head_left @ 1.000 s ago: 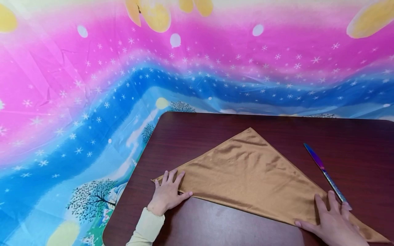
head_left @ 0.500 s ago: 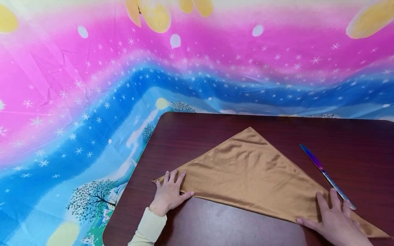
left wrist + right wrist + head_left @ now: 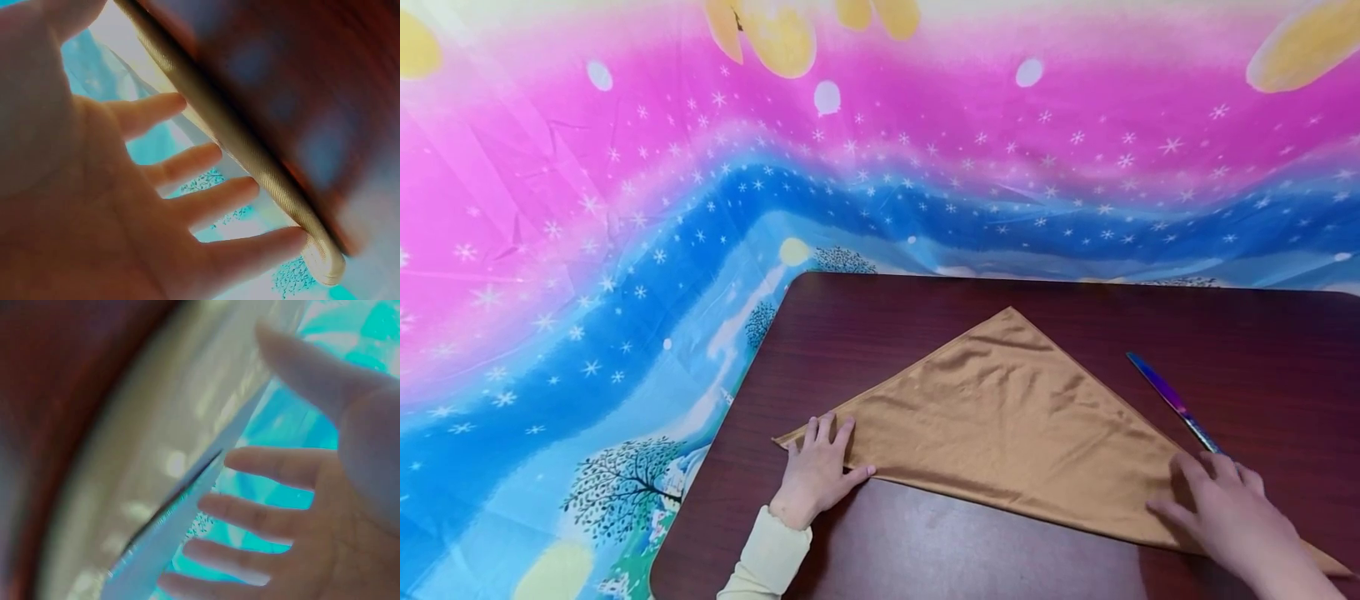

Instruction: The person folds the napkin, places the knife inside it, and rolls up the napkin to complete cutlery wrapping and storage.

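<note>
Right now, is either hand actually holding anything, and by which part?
Nothing is gripped. The left hand presses flat on the tan cloth's left corner; the right hand lies open over its right corner.

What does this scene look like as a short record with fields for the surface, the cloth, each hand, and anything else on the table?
surface: dark wooden table
cloth: tan cloth, a flat triangle, apex pointing away from the person
left hand: left hand flat on the cloth's left corner, fingers spread
right hand: right hand over the cloth's right corner, fingers straight, blurred
other item: iridescent knife beside the cloth's right edge
backdrop: pink and blue starry sheet
</note>
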### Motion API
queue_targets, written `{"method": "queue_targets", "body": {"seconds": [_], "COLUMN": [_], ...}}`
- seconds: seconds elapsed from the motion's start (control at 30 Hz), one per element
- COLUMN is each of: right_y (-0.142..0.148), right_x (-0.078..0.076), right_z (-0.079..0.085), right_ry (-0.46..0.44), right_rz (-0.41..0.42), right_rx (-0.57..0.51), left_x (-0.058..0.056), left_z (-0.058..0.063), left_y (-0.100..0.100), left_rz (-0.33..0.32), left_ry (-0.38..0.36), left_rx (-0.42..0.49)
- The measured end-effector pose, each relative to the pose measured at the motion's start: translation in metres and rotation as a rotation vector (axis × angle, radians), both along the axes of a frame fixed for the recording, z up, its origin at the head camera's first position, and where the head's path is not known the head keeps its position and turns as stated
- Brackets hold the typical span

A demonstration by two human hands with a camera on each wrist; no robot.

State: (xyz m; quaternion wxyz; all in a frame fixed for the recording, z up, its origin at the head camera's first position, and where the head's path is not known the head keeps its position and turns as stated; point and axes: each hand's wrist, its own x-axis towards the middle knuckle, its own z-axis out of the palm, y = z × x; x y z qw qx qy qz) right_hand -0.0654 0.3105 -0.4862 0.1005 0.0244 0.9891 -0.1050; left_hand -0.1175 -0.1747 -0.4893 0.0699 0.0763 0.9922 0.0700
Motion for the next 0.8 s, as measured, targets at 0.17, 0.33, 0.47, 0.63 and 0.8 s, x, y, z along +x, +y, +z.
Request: {"method": "queue_targets", "body": {"seconds": [0.17, 0.33, 0.47, 0.63, 0.8], "right_y": [0.016, 0.03, 0.04, 0.047, 0.051], "right_x": [-0.017, -0.033, -0.043, -0.049, -0.052], "right_z": [0.015, 0.021, 0.019, 0.014, 0.012], "right_ry": [0.044, -0.014, -0.085, -0.13, -0.14], "right_rz": [0.069, 0.033, 0.02, 0.008, -0.015], "right_rx": [-0.01, -0.034, -0.056, -0.065, -0.076], "left_x": [-0.001, -0.002, -0.004, -0.008, -0.013], "left_z": [0.0, 0.001, 0.002, 0.003, 0.004], "left_y": [0.002, 0.002, 0.002, 0.001, -0.003], "left_rz": [-0.086, -0.16, -0.177, -0.171, -0.157], "left_ry": [0.056, 0.085, 0.071, 0.063, 0.036], "left_rx": [-0.001, 0.015, 0.033, 0.044, 0.054]}}
